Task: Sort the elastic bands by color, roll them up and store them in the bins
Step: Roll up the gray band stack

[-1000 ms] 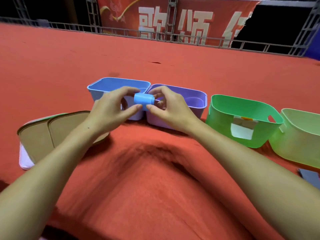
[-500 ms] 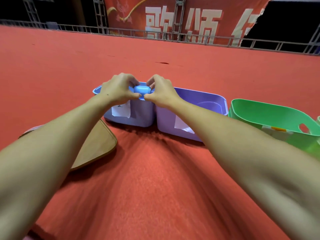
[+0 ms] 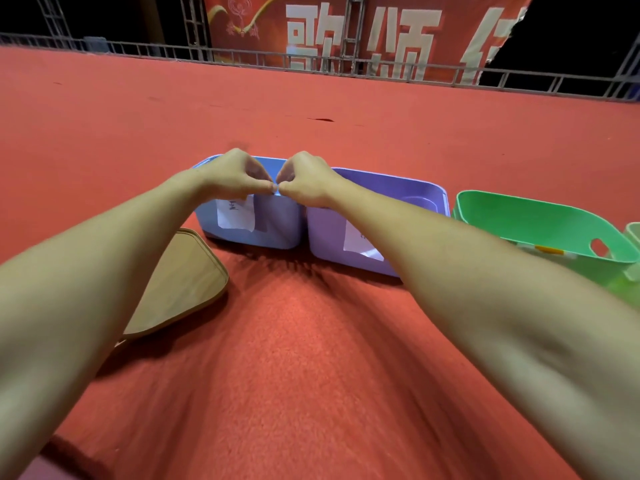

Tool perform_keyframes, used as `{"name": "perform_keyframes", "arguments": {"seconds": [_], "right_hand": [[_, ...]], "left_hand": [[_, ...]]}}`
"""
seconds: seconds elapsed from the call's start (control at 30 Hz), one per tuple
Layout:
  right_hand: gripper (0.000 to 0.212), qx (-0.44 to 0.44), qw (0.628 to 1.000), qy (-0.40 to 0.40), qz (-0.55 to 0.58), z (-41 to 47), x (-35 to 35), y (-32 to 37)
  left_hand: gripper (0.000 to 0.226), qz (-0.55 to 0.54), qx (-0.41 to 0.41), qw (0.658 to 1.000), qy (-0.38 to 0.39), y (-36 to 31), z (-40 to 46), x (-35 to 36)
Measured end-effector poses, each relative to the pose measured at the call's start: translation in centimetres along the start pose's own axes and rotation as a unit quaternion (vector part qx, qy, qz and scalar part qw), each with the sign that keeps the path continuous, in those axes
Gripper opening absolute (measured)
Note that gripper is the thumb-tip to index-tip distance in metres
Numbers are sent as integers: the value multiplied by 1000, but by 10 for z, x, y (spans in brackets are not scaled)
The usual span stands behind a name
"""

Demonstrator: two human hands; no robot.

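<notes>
Both hands met over the blue bin point(image 3: 277, 223): the left hand point(image 3: 235, 174) and right hand point(image 3: 304, 178) pinched a rolled blue elastic band point(image 3: 276, 189) between curled fingertips, its long axis seemingly running left to right, directly above the bin's near rim, both equally near.

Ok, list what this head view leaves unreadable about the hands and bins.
- Blue roll: only a sliver shows between left hand and right hand.
- Blue bin interior: hidden behind hands.
- Bin labels: writing too small.
- Pale green bin: cut off by right edge.
</notes>
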State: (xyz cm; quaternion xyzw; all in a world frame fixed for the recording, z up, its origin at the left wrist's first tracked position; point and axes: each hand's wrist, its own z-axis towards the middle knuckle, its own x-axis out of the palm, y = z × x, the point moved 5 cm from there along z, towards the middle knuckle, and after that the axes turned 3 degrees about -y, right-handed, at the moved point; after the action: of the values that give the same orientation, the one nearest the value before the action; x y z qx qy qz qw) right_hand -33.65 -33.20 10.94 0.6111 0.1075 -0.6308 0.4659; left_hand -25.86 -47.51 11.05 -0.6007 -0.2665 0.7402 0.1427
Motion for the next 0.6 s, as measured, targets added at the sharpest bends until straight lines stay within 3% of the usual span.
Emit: {"name": "perform_keyframes", "arguments": {"seconds": [0.2,0.6], "right_hand": [[30,-15,988,-114,105,-48,-25,-11],[17,-11,937,-251,244,-303,-133,-53]], "left_hand": [[59,-2,48,995,-86,-41,-39,-10],[7,-131,219,955,-154,-207,-180,51]]}}
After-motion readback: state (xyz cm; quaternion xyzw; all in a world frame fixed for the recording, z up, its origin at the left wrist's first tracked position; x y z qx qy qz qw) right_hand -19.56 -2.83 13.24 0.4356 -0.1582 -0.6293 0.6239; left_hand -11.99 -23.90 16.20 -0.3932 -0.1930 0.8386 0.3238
